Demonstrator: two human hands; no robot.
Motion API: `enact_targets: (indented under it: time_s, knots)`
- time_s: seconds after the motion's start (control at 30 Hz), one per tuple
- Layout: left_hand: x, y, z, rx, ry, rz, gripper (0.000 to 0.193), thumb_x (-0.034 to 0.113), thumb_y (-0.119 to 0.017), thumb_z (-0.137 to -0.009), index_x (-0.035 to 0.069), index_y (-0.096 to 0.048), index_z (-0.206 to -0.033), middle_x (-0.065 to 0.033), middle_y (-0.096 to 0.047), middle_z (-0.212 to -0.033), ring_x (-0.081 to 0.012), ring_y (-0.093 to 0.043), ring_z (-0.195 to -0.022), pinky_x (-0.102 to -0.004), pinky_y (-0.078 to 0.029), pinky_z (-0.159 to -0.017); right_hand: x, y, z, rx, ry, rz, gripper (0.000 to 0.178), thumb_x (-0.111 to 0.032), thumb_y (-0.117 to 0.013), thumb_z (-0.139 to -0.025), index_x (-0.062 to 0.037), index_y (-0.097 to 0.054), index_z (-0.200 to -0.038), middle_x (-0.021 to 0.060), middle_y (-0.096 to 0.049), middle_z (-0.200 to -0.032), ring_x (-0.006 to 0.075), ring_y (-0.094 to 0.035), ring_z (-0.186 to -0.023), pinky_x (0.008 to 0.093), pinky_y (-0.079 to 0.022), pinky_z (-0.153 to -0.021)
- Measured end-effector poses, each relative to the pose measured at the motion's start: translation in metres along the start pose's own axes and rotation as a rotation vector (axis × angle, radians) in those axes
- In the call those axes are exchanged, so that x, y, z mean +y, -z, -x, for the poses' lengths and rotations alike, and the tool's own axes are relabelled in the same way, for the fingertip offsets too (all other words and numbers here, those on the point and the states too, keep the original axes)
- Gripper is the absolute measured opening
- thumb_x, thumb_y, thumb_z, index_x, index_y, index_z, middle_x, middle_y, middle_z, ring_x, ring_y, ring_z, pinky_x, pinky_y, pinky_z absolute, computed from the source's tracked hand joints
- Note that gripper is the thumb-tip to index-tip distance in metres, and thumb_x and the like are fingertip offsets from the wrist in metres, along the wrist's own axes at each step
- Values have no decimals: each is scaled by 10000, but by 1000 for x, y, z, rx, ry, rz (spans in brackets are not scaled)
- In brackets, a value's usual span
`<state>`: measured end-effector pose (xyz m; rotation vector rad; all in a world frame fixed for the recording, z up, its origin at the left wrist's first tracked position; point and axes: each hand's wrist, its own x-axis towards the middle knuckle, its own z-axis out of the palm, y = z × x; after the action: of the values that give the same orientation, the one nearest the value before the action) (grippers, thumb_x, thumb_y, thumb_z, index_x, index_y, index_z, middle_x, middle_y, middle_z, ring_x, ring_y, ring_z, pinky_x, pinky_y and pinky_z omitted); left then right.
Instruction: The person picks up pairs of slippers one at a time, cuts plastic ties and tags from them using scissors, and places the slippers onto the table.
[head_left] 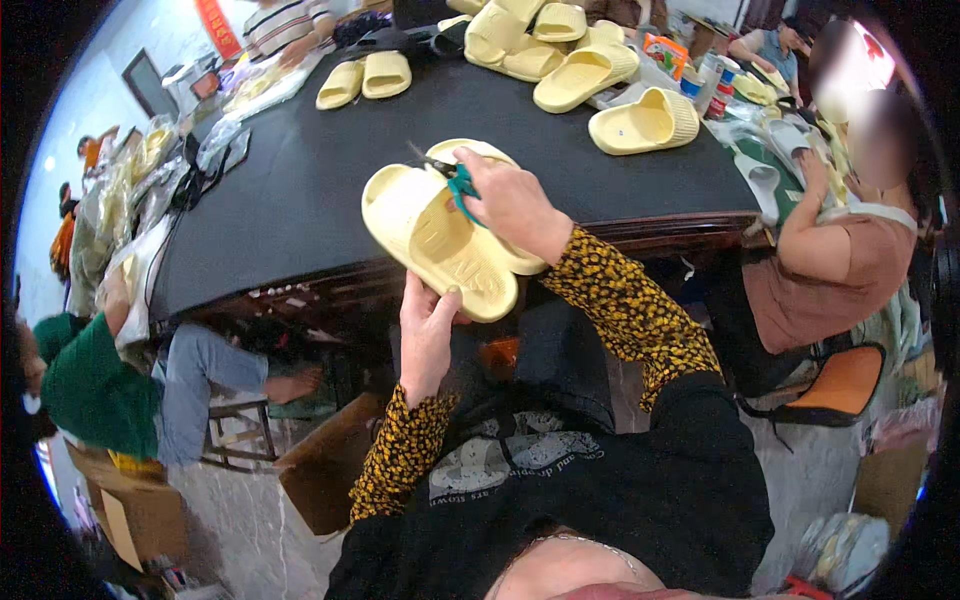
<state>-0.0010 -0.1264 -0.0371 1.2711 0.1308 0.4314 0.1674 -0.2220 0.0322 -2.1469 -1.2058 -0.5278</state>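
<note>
My left hand (428, 335) grips the heel of a pale yellow slide slipper (400, 215), its thumb on the footbed and the fingers underneath. The slipper is tilted, with its toe pointing away over the near edge of the table. In my right hand (515, 205) are small scissors (462, 186) with teal handles; the fingers wrap round them. Their dark blades lie near the slipper's strap, and I cannot make out whether they touch it. A second pale yellow slipper (527, 263) shows just behind the first, partly covered by my right hand.
A black table (290, 190) spreads ahead, with a pair of slippers (385, 75) at the far left and a heap of slippers (510, 45) at the far middle. A single slipper (645, 125) lies at the right. Other people sit at both sides; a cardboard box (335, 465) stands below left.
</note>
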Motion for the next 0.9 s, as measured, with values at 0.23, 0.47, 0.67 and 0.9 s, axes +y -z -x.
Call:
enact_targets:
  time_s: [0.23, 0.47, 0.67, 0.9]
  knots:
    - [-4, 0, 3, 48, 68, 42, 451, 16, -522, -920, -9, -379, -1347, -122, -636, -1114, -152, -653, -845, -245, -524, -638, -4, -5, -12, -20, 155, 53, 468, -174, -643, -845, 34, -503, -1240, 210, -660, -819, 334, -668, -808, 406, -528, -718]
    - [1, -4, 4, 73, 20, 56, 496, 26, -532, -935, 9, -346, -1395, -100, -645, -1106, -120, -642, -862, -224, -504, -645, 5, -9, -11, 43, 144, -100, 407, -107, -649, -823, 6, -516, -1191, 215, -660, -801, 349, -668, -783, 420, -524, -710]
    - [-1, 4, 4, -9, 64, 27, 604, 55, -538, -953, 11, -240, -1477, -106, -652, -1084, -126, -637, -852, -237, -516, -669, 11, 3, -9, 57, 130, -97, 414, -116, -654, -816, 3, -518, -1189, 214, -659, -799, 351, -668, -766, 422, -528, -692]
    - [6, 33, 15, 31, 101, -97, 640, 87, -533, -971, -25, -176, -1490, -129, -658, -971, -143, -619, -775, -264, -522, -685, 79, 45, -34, 196, 141, 213, 290, -127, -587, -841, -7, -581, -1105, 164, -653, -743, 299, -659, -666, 404, -531, -623]
